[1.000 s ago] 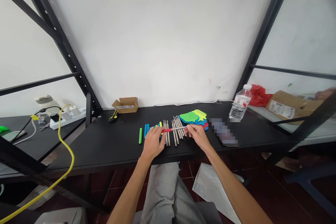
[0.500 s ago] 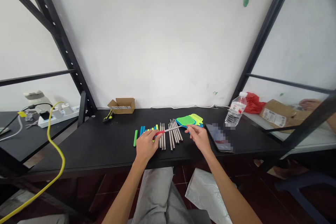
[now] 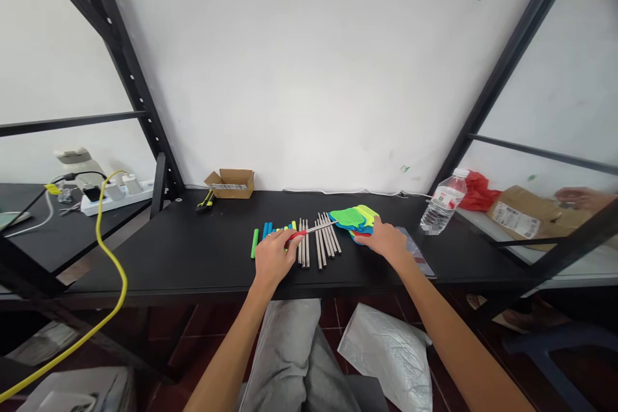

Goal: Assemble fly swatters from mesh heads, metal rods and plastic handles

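One red-handled rod (image 3: 297,234), grasped by its handle in the left hand (image 3: 274,259), its metal shank slanting up to the right above the loose rods, the tip close to the mesh pieces. One right hand (image 3: 387,242), placed at the right edge of a pile of flat mesh pieces (image 3: 346,217), coloured green, yellow, blue and red; whether its fingers had closed on any piece could not be told. Several loose metal rods (image 3: 327,238), lying side by side on the black table (image 3: 207,270) between the two hands, in two groups with a narrow gap. One green tube (image 3: 254,243), lying left of the left hand; blue tubes (image 3: 266,230) just beside it, others partly hidden by that hand. One phone (image 3: 419,256), lying flat, partly behind the right wrist. One clear bottle (image 3: 442,203), white-capped, standing farther right. One small open carton (image 3: 234,185), near the wall at the back left, with a black-and-yellow item (image 3: 206,201) in front. Beyond the frame on the right: one red bag (image 3: 477,192), one brown cardboard box (image 3: 516,214) and another person's hand (image 3: 577,197). On the left: one white power strip (image 3: 120,198) and one yellow cable (image 3: 114,259), hanging in a curve. Below: one silvery bag (image 3: 389,354) on the floor.
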The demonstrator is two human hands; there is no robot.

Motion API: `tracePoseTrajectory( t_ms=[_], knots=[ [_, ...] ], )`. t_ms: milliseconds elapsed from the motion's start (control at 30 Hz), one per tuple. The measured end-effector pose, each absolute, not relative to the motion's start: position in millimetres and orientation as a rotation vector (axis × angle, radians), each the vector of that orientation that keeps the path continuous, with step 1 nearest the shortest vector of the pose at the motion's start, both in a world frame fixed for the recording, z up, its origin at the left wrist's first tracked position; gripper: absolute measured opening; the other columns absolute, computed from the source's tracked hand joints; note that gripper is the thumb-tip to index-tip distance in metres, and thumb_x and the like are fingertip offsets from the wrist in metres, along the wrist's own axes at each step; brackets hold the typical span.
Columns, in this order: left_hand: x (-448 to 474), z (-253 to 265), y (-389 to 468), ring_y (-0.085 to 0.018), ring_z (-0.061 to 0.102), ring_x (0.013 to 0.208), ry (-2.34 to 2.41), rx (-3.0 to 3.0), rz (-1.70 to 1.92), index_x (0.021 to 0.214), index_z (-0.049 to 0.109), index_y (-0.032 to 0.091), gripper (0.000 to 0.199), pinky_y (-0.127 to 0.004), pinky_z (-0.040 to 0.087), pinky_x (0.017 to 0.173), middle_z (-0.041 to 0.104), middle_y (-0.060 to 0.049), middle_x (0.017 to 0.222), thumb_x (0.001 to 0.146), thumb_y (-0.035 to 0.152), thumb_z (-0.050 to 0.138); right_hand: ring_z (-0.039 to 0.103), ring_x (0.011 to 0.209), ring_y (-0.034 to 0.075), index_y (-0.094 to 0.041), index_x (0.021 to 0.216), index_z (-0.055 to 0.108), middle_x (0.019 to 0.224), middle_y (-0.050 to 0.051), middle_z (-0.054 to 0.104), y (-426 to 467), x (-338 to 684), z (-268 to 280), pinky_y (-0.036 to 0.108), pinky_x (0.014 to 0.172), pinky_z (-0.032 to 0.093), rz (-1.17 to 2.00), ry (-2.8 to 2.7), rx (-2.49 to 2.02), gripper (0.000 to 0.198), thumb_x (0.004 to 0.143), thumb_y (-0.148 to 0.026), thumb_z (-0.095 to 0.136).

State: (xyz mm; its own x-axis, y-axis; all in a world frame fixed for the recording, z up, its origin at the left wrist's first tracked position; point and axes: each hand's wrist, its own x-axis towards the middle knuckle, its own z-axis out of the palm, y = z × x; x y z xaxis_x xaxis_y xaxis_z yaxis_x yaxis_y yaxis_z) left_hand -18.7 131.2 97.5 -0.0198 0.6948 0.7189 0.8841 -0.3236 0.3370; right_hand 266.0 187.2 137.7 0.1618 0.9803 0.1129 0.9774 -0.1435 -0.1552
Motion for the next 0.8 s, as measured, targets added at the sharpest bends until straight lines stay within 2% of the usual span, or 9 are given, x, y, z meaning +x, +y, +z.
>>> tracePoseTrajectory(
  t_ms=[267, 400, 533, 667, 800],
  knots=[
    [-19.1, 97.3, 131.2, -0.021, 0.067, 0.084, -1.675, -2.03, -1.267, 0.095, 0.07, 0.025, 0.031, -0.026, 0.044, 0.065, 0.073, -0.004, 0.095, 0.093, 0.046, 0.048, 0.064, 0.096, 0.036, -0.016, 0.114, 0.057, 0.102, 0.017, 0.064, 181.1, 269.4, 148.9, 0.041, 0.075, 0.047, 0.006, -1.831, -2.28, 0.075, 0.069, -0.076, 0.057],
    [-19.8, 97.1, 131.4, -0.021, 0.067, 0.084, -1.686, -2.048, -1.276, 0.095, 0.07, 0.025, 0.03, -0.027, 0.044, 0.066, 0.073, -0.004, 0.093, 0.093, 0.046, 0.048, 0.063, 0.096, 0.034, -0.018, 0.104, 0.063, 0.1, 0.017, 0.064, 153.6, 263.1, 145.1, 0.041, 0.076, 0.046, -0.07, -1.786, -2.225, 0.064, 0.077, -0.074, 0.049],
    [-20.0, 97.5, 131.0, -0.02, 0.067, 0.083, -1.679, -2.052, -1.274, 0.094, 0.07, 0.025, 0.03, -0.027, 0.044, 0.066, 0.073, -0.004, 0.093, 0.093, 0.045, 0.049, 0.064, 0.091, 0.033, -0.019, 0.106, 0.064, 0.097, 0.017, 0.064, 124.8, 250.3, 129.1, 0.039, 0.071, 0.045, -0.141, -1.774, -2.156, 0.063, 0.082, -0.073, 0.042],
    [-20.4, 96.8, 131.0, -0.02, 0.067, 0.084, -1.67, -2.055, -1.281, 0.095, 0.07, 0.025, 0.03, -0.027, 0.045, 0.067, 0.073, -0.004, 0.093, 0.093, 0.045, 0.049, 0.065, 0.081, 0.032, -0.019, 0.106, 0.065, 0.089, 0.017, 0.065, 105.6, 243.2, 118.5, 0.037, 0.065, 0.043, -0.235, -1.784, -2.085, 0.061, 0.086, -0.07, 0.039],
    [-21.3, 96.2, 132.0, -0.021, 0.066, 0.084, -1.661, -2.071, -1.281, 0.095, 0.07, 0.025, 0.03, -0.027, 0.045, 0.069, 0.073, -0.004, 0.091, 0.093, 0.046, 0.048, 0.065, 0.07, 0.028, -0.019, 0.095, 0.067, 0.074, 0.015, 0.066, 95.3, 246.6, 116.4, 0.034, 0.062, 0.039, -0.238, -1.826, -2.062, 0.049, 0.093, -0.057, 0.036]
  ],
)
